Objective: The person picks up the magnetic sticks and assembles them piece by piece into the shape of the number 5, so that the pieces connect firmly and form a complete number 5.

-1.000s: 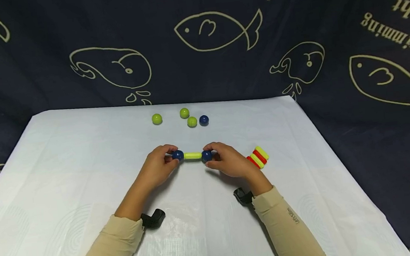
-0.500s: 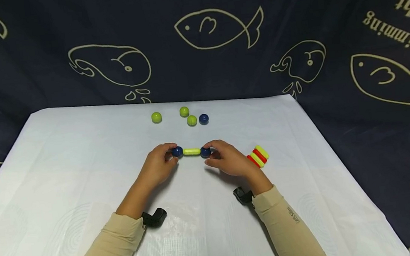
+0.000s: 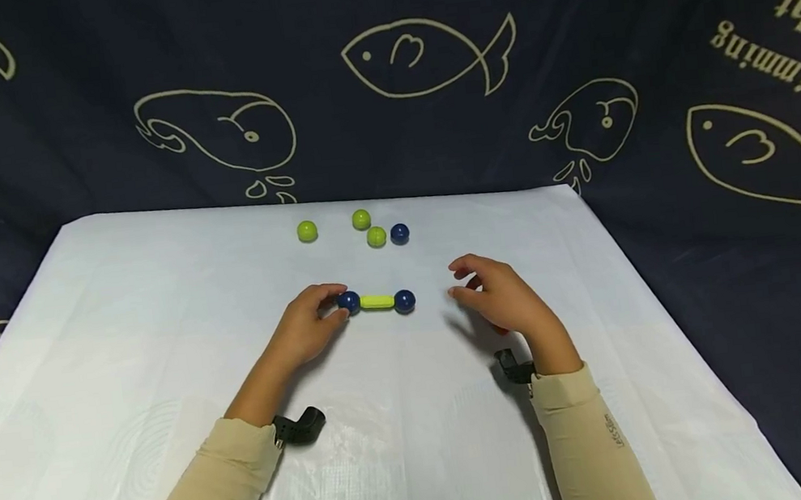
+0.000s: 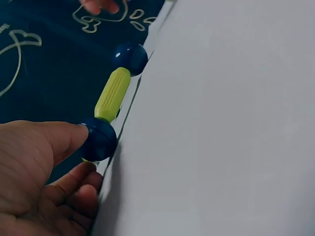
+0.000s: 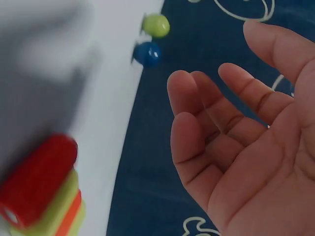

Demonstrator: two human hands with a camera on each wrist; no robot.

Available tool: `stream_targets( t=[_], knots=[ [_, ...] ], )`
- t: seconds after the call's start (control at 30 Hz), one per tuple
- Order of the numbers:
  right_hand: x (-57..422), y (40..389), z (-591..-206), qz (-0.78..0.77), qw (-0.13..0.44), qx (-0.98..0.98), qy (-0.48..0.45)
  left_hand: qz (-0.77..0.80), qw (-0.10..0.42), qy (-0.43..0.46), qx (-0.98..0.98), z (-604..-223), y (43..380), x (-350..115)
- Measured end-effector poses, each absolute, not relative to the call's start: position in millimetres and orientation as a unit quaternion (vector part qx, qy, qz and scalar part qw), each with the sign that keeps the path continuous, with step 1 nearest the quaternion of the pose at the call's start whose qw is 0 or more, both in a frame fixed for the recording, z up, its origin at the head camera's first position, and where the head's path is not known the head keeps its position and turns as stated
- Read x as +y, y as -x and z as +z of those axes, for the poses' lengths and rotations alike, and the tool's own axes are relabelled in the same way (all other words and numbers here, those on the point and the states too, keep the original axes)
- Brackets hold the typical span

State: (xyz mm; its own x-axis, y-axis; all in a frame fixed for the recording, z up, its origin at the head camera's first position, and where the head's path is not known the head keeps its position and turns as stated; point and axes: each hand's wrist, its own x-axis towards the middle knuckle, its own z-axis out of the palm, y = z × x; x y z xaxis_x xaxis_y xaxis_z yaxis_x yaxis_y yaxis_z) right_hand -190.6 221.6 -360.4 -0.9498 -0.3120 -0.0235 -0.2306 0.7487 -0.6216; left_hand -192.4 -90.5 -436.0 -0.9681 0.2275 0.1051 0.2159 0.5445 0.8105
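My left hand (image 3: 303, 327) pinches a dark blue ball (image 4: 100, 139) between thumb and fingers. That ball sits on one end of a yellow-green ridged rod (image 3: 377, 302). A second blue ball (image 3: 404, 301) caps the rod's other end, making a dumbbell shape. To the right, my right hand (image 3: 506, 297) is apart from the piece, its fingers loosely bent and nothing in them. Below it lie red and yellow rods side by side; in the right wrist view a red rod (image 5: 39, 179) shows beside a yellow rod (image 5: 73, 184). The head view mostly hides them behind that hand.
Toward the back of the white-covered table (image 3: 157, 308) lie three green balls, one at the left (image 3: 306, 231), and a loose blue ball (image 3: 400, 234). A dark curtain (image 3: 331, 151) with fish drawings hangs behind the table's far edge.
My right hand has let go of the right blue ball and moved right, over the red and yellow rods. The left hand still holds its ball in nearly the same place.
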Motion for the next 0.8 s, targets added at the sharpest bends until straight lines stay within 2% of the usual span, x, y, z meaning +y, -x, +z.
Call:
stream_targets(
  t=[0.27, 0.53, 0.8],
  knots=[
    [243, 183, -371, -0.258, 0.074, 0.952, 0.147, 0.474, 0.005, -0.113, 0.873, -443, 193, -89],
    [269, 169, -377, -0.237, 0.061, 0.960, 0.136, 0.481, -0.006, -0.103, 0.870, -446, 194, -90],
    [269, 164, -386, -0.253, 0.069, 0.951, 0.165, 0.474, -0.017, -0.112, 0.873, -449, 194, -92]
  ],
)
